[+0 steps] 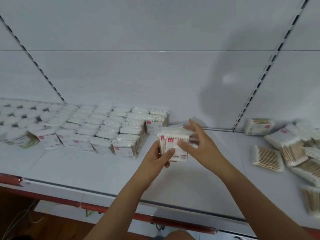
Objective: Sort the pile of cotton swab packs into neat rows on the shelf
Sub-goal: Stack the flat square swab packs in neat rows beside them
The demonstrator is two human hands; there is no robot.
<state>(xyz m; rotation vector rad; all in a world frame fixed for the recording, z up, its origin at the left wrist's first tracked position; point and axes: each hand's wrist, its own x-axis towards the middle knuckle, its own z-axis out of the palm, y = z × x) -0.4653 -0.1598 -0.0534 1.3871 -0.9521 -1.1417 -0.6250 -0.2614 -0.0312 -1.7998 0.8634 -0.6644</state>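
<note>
Your left hand (160,157) grips a small stack of cotton swab packs (174,147) from below, thumb across the front face, red labels up. Your right hand (195,141) is open, its fingers spread over the stack's top and right side with the thumb on the front pack, not clamped on anything.

Use that right hand to square the stack: tap the edges flush and keep every label facing the same way before you let go of anything. The packs look slick in their film, so I'd keep the left grip firm while you align.

The sorted rows (110,130) stand just left of the stack, on the shelf (90,168); the gap at their right end, touching the last upright pack, seems the natural slot. Set the stack down upright there, labels toward you.

The unsorted pile (290,149) lies well to the right of the stack, so it is still your supply.
</note>
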